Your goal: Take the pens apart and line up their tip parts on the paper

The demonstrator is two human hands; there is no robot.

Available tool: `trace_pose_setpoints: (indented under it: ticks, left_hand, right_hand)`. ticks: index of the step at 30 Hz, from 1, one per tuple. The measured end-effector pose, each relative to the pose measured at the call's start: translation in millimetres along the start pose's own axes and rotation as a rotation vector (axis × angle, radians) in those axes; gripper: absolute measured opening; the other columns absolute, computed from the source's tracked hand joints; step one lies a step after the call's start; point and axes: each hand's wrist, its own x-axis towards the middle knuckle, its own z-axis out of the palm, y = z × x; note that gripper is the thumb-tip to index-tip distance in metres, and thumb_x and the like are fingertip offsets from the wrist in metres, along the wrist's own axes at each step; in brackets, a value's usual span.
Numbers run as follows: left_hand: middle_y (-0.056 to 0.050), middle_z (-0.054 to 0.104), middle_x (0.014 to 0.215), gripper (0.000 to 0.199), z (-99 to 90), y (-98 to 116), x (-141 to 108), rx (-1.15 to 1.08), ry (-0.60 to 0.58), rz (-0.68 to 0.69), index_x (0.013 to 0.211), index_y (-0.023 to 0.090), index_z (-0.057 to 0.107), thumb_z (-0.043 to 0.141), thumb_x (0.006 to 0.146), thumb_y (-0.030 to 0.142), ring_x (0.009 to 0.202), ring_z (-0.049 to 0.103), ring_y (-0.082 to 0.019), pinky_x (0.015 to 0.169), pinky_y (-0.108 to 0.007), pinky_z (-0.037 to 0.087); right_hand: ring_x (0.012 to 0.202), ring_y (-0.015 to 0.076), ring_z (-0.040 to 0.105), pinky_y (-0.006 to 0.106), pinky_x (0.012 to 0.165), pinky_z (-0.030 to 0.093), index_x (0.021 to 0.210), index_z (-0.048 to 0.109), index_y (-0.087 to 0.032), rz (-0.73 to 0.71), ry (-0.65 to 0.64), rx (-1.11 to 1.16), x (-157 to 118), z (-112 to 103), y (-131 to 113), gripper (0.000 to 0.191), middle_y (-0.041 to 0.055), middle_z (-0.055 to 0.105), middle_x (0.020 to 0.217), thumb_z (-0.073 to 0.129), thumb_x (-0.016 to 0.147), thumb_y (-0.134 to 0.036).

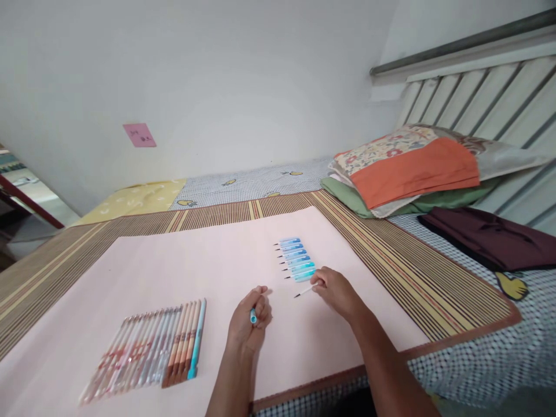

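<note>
My left hand (251, 313) is closed round a light-blue pen barrel (253, 316), whose hollow end points toward me. Just right of it, my right hand (332, 289) pinches a slim white pen refill (304, 291) with a dark tip pointing left. Above my right hand lies a column of paired pieces on the pink sheet (226, 255): several blue to turquoise pen pieces (296, 251), each beside a white refill with a dark tip. The lowest turquoise piece (305, 277) is close to my right fingers.
At the lower left, several whole pens (139, 341) lie side by side, with a turquoise pen (198, 339) at their right end. A striped mat (382, 272) lies under the sheet. Folded pillows (412, 168) and dark maroon cloth (490, 237) are at right, by the white slatted headboard (482, 104).
</note>
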Motion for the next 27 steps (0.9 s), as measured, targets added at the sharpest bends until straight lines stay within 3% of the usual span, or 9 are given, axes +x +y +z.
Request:
trace_pose_setpoints:
  ticks: [4, 21, 27]
  left_hand:
    - [0.012, 0.036, 0.044, 0.029, -0.3, 0, 0, 0.009, -0.006, 0.0, 0.089, 0.01, 0.068, 0.083, 0.078, 0.033, 0.038, 0.021, -0.002, 0.037, -0.017, 0.016]
    - [0.011, 0.037, 0.045, 0.031, -4.2, -3, 1, 0.023, -0.009, 0.014, 0.092, 0.01, 0.068, 0.082, 0.079, 0.034, 0.039, 0.021, -0.003, 0.038, -0.018, 0.016]
    - [0.011, 0.037, 0.045, 0.031, -5.3, -3, 3, 0.029, -0.025, 0.003, 0.09, 0.011, 0.067, 0.083, 0.078, 0.035, 0.039, 0.021, -0.003, 0.038, -0.019, 0.017]
  right_hand:
    - [0.072, 0.0152, 0.055, 0.027, 0.067, 0.036, 0.071, 0.059, -0.022, 0.005, -0.029, -0.064, 1, 7, -4, 0.016, 0.0011, 0.06, 0.084, 0.053, 0.079, -0.01]
    - [0.07, 0.0153, 0.055, 0.027, 0.067, 0.037, 0.072, 0.055, -0.022, -0.039, 0.102, 0.035, 7, 16, 0, 0.013, -0.0001, 0.058, 0.08, 0.054, 0.083, -0.013]
    - [0.073, 0.0158, 0.057, 0.026, 0.066, 0.035, 0.079, 0.059, -0.02, 0.236, 0.153, -0.116, 3, 1, 10, 0.006, 0.0014, 0.064, 0.082, 0.06, 0.083, -0.016]
